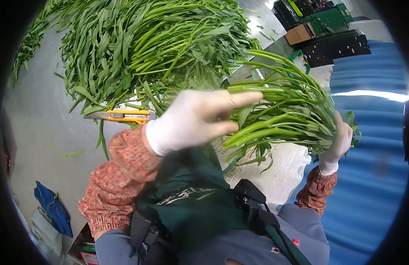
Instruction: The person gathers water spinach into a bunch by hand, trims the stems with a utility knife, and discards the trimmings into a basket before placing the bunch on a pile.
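My right hand [339, 139], in a white glove, grips a bunch of water spinach [293, 106] near its leafy end. The bunch is held off the table, its green stems pointing left. By those stem ends is my left hand [195, 117], white-gloved and slightly blurred, with finger and thumb apart; the index finger reaches along the stems. A yellow-orange utility knife [127, 115] lies on the metal table just left of that hand. Behind it spreads a large heap of water spinach [138, 48].
The metal table [49, 128] carries a loose leaf [74, 153]. On the right is a blue ridged surface [372, 176]. Black crates [337, 48], a green crate [330, 20] and a cardboard box [300, 34] stand at the back right. A blue cloth item [54, 207] hangs at lower left.
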`<move>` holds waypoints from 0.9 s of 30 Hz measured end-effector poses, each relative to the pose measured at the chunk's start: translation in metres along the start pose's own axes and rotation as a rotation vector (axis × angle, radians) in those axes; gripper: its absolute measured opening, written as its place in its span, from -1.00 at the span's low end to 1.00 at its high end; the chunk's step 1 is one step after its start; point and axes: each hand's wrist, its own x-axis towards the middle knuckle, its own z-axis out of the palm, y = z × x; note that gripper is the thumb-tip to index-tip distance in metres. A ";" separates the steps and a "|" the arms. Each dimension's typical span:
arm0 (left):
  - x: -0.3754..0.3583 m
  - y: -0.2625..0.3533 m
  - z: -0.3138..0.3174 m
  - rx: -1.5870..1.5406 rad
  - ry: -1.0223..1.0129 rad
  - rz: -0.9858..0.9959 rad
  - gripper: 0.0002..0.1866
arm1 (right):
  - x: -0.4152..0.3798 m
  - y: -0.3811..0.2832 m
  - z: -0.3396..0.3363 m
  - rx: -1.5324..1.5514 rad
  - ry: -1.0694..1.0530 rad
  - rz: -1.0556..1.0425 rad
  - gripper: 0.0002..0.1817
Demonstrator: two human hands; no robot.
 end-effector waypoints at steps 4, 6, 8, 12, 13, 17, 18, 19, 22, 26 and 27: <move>0.003 -0.010 0.014 0.287 -0.056 0.126 -0.62 | 0.000 -0.001 0.001 0.043 0.019 -0.007 -0.40; -0.001 -0.024 0.017 0.461 -0.021 0.085 -0.76 | -0.003 0.000 0.000 0.075 0.049 0.057 -0.40; -0.015 -0.045 0.010 0.653 -0.054 -0.051 -0.90 | -0.011 0.002 -0.002 0.135 0.099 0.151 -0.39; -0.039 -0.058 0.003 0.843 -0.172 -0.219 -0.93 | -0.026 0.010 0.000 0.313 0.098 0.274 -0.34; -0.039 -0.058 0.001 0.905 -0.230 -0.326 -0.90 | -0.028 0.011 0.001 0.349 0.093 0.303 -0.33; -0.035 -0.046 -0.004 0.818 -0.121 -0.434 -0.73 | -0.032 0.010 0.003 0.572 0.080 0.458 -0.28; -0.035 -0.041 -0.004 0.711 -0.011 -0.382 -0.68 | -0.031 0.008 0.003 0.649 0.072 0.507 -0.27; -0.031 -0.039 -0.003 0.647 0.075 -0.358 -0.56 | -0.028 0.007 0.001 0.690 0.037 0.515 -0.25; -0.019 -0.031 -0.002 0.174 0.173 -0.310 -0.49 | -0.037 0.012 0.002 0.692 -0.033 0.629 -0.25; 0.008 -0.012 0.016 -0.619 0.131 -0.432 -0.27 | -0.023 -0.006 0.002 0.808 -0.086 0.687 -0.23; 0.015 -0.003 0.018 -0.754 0.103 -0.480 -0.29 | -0.024 -0.006 0.002 0.794 -0.106 0.634 -0.22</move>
